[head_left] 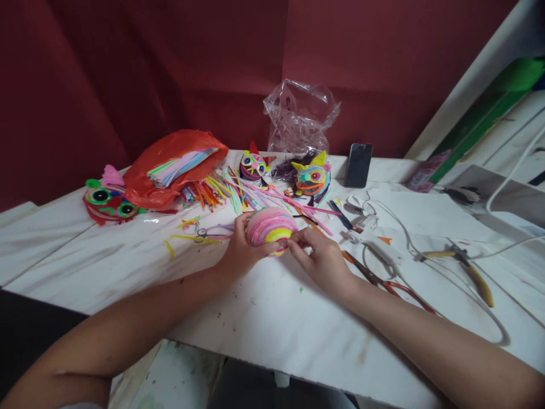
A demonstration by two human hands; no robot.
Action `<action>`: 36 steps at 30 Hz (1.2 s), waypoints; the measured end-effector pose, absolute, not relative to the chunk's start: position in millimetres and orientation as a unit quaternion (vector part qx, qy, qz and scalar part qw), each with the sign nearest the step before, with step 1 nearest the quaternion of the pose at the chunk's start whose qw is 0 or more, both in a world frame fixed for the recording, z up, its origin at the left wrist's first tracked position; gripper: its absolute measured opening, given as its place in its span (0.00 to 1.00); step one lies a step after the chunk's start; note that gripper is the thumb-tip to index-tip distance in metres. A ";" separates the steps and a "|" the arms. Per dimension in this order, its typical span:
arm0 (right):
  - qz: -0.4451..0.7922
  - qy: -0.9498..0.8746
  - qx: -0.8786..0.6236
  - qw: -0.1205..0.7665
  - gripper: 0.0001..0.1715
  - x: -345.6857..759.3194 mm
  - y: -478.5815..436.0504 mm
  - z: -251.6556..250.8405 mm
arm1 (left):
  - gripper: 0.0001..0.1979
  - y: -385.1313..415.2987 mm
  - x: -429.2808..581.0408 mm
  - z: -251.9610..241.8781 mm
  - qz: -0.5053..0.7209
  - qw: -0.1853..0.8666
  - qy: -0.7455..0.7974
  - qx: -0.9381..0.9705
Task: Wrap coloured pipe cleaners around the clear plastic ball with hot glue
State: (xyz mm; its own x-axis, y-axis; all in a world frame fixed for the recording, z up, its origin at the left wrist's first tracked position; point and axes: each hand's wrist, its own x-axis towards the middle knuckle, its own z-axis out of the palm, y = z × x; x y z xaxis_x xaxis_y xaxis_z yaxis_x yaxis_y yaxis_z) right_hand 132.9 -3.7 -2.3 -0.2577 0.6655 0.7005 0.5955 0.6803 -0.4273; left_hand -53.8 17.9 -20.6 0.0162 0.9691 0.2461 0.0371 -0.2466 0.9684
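Observation:
A round ball wrapped in coiled pink, purple and yellow pipe cleaners (270,227) is held just above the white table. My left hand (241,247) wraps its left side, with the thumb laid across the lower front. On the right, the fingertips of my right hand (319,255) are pinched together against the ball's lower right edge, by the yellow and pink rings. Whatever those fingertips pinch is too small to make out. Just behind the ball lie loose pink pipe cleaners (304,205).
Behind stand finished pipe-cleaner animal heads (254,165), a red bag (170,153) of pipe cleaners, a clear plastic bag (300,116) and a phone (358,165). To the right lie orange-handled scissors (389,284), yellow-handled pliers (472,272) and a white cable (404,233).

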 end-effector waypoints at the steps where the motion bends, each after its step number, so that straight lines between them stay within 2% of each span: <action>1: 0.041 -0.791 -0.400 0.460 0.07 133.2 -3.7 -2.5 | 0.42 17.6 -53.9 -20.3 0.544 0.426 0.440 0.574; 13: 0.011 -0.814 -0.358 0.457 0.06 134.4 -2.6 -4.1 | 0.45 14.6 -59.7 -8.0 0.502 0.429 0.459 0.594; 18: 0.002 -0.806 -0.353 0.475 0.03 134.6 -4.3 -3.6 | 0.42 12.8 -57.1 -5.9 0.483 0.405 0.481 0.609; 36: -0.010 -0.801 -0.370 0.471 0.06 132.4 -5.8 -4.8 | 0.41 13.3 -51.3 -14.1 0.520 0.404 0.467 0.590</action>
